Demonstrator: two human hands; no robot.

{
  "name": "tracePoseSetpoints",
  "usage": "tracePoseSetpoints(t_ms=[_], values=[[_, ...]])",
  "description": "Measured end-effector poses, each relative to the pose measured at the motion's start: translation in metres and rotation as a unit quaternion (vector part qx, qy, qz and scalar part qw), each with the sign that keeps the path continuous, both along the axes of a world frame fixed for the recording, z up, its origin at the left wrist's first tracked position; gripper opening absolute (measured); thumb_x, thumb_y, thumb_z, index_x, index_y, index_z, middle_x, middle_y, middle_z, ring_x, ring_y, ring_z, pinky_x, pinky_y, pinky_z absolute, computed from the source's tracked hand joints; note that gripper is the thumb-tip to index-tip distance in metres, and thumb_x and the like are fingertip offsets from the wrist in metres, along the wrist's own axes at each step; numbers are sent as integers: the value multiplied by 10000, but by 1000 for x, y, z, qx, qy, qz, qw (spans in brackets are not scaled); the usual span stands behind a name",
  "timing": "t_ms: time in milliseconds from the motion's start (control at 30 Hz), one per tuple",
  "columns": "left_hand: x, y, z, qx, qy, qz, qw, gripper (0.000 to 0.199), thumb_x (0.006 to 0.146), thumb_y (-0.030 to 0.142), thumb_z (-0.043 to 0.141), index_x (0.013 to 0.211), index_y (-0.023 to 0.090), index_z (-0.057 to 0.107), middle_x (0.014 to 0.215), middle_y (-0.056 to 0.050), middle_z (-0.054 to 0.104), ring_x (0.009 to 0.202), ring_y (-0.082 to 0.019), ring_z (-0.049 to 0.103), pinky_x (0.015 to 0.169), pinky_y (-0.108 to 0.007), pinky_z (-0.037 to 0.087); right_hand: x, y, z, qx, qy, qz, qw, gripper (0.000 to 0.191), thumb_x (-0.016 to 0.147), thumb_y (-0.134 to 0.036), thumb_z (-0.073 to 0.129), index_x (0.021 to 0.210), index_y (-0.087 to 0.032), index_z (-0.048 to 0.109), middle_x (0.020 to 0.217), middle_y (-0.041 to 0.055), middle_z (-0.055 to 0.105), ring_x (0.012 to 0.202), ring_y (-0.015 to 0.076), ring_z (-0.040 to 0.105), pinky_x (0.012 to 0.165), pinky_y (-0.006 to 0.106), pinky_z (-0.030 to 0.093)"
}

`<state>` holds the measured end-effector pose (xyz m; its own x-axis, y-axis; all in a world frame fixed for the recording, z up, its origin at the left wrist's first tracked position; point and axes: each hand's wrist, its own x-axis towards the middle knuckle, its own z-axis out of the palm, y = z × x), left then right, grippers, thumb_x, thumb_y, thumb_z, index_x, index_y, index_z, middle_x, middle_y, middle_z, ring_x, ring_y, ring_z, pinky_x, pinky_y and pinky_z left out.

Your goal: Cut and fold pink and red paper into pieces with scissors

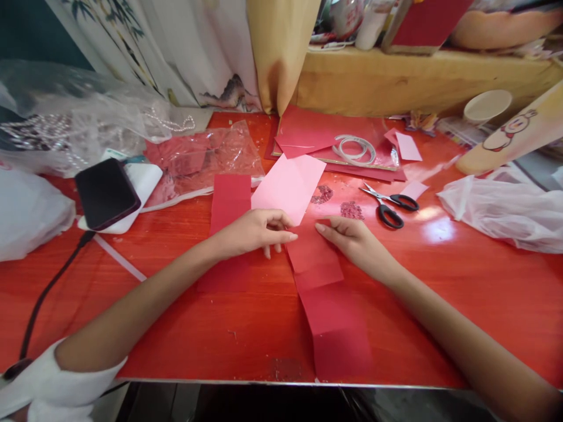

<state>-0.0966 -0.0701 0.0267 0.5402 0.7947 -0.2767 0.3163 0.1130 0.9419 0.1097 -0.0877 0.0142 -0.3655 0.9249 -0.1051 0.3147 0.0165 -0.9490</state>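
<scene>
Along the near side of the surface (176,340), a creased red paper strip (338,322), bottom end just beside the front edge. Long axis running away from the body, with a slight lean to the left; far end pointing toward the gap between both hands, panels bent at the creases rather than flat.

At that far end, right hand (356,240) with thumb and forefinger close together, touching or nearly touching the paper; cannot tell whether pinching it. Opposite, left hand (246,234) loosely curled, thumb and forefinger slightly apart, beside the lower tip of a pink sheet (290,181); cannot tell of any grip.

Judged from this pose, a step of positioning or adjusting the strip's far end by fingertip. Calls for a light, steady hold there, without flattening the creases or dragging the pink sheet.

Farther left, a second red strip (231,199), partly under the left forearm. Right of the pink sheet, glittery red pieces (350,210) and open scissors (382,200). Beyond, stacked red sheets (303,126) beneath a white coil (373,153).
</scene>
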Motion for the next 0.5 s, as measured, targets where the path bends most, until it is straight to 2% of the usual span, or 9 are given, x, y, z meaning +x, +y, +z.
tracePoseSetpoints(t_ms=[100, 233, 333, 400, 433, 500], values=[[2, -4, 7, 56, 56, -44, 996, 166, 728, 319, 582, 698, 158, 552, 593, 34, 496, 520, -84, 479, 439, -184, 370, -3, -6, 8, 71, -76, 46, 994, 266, 854, -356, 482, 653, -197, 551, 533, -32, 443, 493, 101, 373, 482, 245, 264], [8, -12, 4, 153, 143, -89, 974, 299, 731, 268, 556, 496, 151, 413, 482, 53, 330, 466, -59, 316, 422, -193, 212, -10, -15, 16, 104, -130, 98, 981, 214, 872, -285, 453, 779, -207, 629, 612, -4, 577, 510, 119, 463, 517, 255, 326], [8, -14, 3, 167, 147, -76, 972, 338, 738, 279, 553, 473, 152, 387, 468, 52, 315, 461, -62, 287, 427, -209, 186, -4, -13, 22, 121, -162, 104, 974, 211, 878, -308, 446, 902, -223, 638, 736, 26, 648, 614, 160, 563, 575, 271, 384], [4, -12, 4, 184, 144, -31, 972, 346, 742, 291, 556, 475, 152, 385, 476, 52, 310, 469, -62, 288, 434, -208, 188, 12, -4, 26, 150, -208, 66, 964, 241, 868, -360, 463, 1004, -232, 615, 882, 56, 668, 753, 201, 602, 652, 293, 410], [2, -10, 5, 195, 138, 1, 971, 345, 749, 300, 554, 485, 152, 389, 486, 52, 309, 475, -62, 294, 439, -205, 197, 25, 3, 26, 176, -256, 23, 950, 265, 861, -385, 467, 1007, -219, 612, 931, 78, 663, 785, 216, 603, 672, 304, 412], [-3, -5, 4, 200, 104, 79, 971, 342, 758, 341, 557, 517, 154, 402, 511, 52, 328, 487, -63, 324, 449, -196, 238, 55, 20, 25, 232, -392, -73, 887, 336, 857, -368, 477, 1113, -169, 563, 1066, 144, 618, 921, 262, 572, 761, 343, 393]])
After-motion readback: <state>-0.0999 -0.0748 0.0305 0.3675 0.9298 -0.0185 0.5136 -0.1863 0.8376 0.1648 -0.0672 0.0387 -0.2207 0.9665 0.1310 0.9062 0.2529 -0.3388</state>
